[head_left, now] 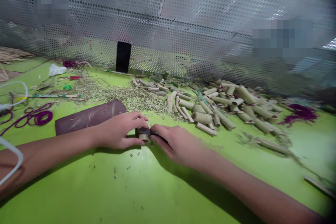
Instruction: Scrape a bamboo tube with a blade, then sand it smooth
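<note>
Thumb and fingers of my left hand [128, 130] close around a short pale bamboo piece [144, 137] low over the green table. From the right, my right hand [181, 143] pinches a thin dark flat thing [153, 133], whose tip lies against the top of the bamboo piece. Whether that flat thing is a blade or a folded strip, I cannot tell. Behind my left wrist lies a brown, scuffed sheet [86, 117] that looks like sandpaper, slightly curled.
Cut bamboo tubes [202, 118] are heaped at right, beside a spread of shavings [136, 98]. A black phone [123, 57] leans against a perforated metal screen [162, 14]. Purple cord [43, 117], a red-handled tool [76, 77] and white tubing [15, 157] lie left.
</note>
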`<state>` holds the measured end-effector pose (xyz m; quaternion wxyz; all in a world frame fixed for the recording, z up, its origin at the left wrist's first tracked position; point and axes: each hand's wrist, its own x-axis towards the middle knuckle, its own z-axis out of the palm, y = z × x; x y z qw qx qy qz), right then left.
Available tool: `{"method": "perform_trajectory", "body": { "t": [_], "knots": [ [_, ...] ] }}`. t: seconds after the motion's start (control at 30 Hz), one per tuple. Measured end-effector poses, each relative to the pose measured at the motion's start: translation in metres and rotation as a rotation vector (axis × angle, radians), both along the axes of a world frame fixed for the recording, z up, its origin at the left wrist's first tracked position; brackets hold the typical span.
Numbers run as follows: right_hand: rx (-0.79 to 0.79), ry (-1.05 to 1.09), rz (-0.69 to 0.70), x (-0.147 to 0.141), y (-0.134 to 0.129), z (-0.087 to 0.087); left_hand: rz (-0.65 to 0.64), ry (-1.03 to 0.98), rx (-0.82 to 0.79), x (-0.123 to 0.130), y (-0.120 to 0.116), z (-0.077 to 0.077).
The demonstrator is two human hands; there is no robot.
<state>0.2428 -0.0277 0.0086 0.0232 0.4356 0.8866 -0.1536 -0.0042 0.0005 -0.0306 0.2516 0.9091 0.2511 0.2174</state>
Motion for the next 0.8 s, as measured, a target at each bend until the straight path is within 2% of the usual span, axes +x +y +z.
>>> {"method": "perform_trajectory", "body": {
  "t": [0.17,0.33,0.4,0.5,0.57,0.67,0.8],
  "knots": [
    [-0.051,0.057,0.063,0.007,0.001,0.003,-0.022,0.034,0.036,-0.002,0.001,-0.001],
    [-0.183,0.102,0.14,0.02,0.001,0.004,-0.054,0.054,0.107,-0.005,0.003,-0.002],
    [-0.199,0.119,0.136,0.023,0.003,0.003,-0.035,0.05,0.085,-0.006,0.003,-0.002],
    [-0.13,0.141,0.047,0.021,0.006,0.0,0.038,0.034,-0.018,-0.005,0.002,0.001],
    [-0.046,0.083,-0.005,0.016,0.007,-0.002,0.069,0.031,-0.068,-0.004,0.002,0.002],
    [0.033,-0.022,-0.027,0.005,0.006,-0.003,0.056,0.031,-0.076,0.0,0.004,0.003],
    [0.015,-0.016,-0.015,-0.002,0.004,-0.003,-0.002,-0.003,-0.036,0.001,0.005,0.001]
  ]
}}
